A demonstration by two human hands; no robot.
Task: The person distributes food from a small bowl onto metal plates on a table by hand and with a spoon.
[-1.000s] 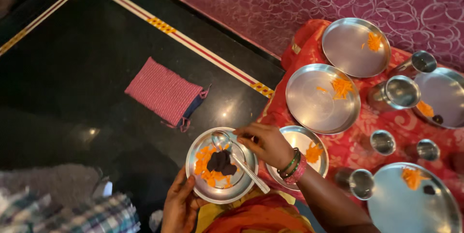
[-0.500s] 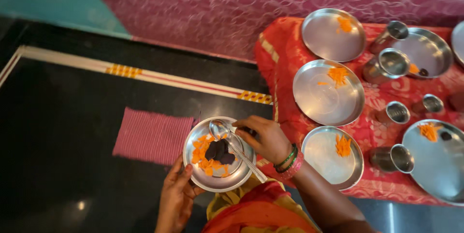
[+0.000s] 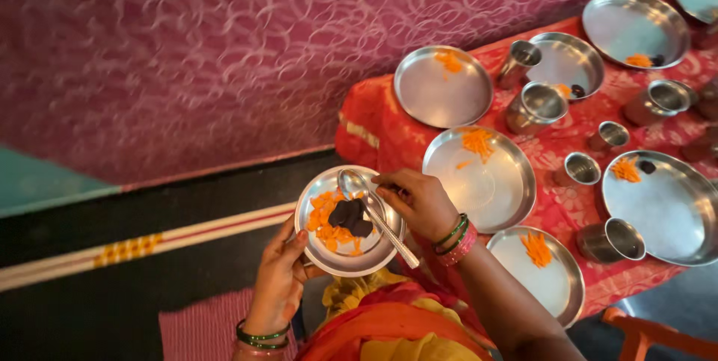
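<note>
Two hands: both busy over one steel plate (image 3: 321,255), above the dark floor (image 3: 112,309).
Left hand (image 3: 278,280): fingers (image 3: 298,244) curled around the plate's near rim, gripping it from below and holding it up.
Right hand (image 3: 419,202): fingers clenched on the handle of a steel spoon (image 3: 374,215), green and pink bangles at the wrist.
Spoon: bowl rests at the plate's far rim, handle slants back past the right fingers.
Plate contents: orange slices (image 3: 323,220) and a dark lump (image 3: 350,215), just left of the right fingers.
Bench (image 3: 381,136): red cloth, just right of the right fingers.
On the cloth: more steel plates (image 3: 441,95) with a few orange pieces, small steel cups (image 3: 537,105) between them.
</note>
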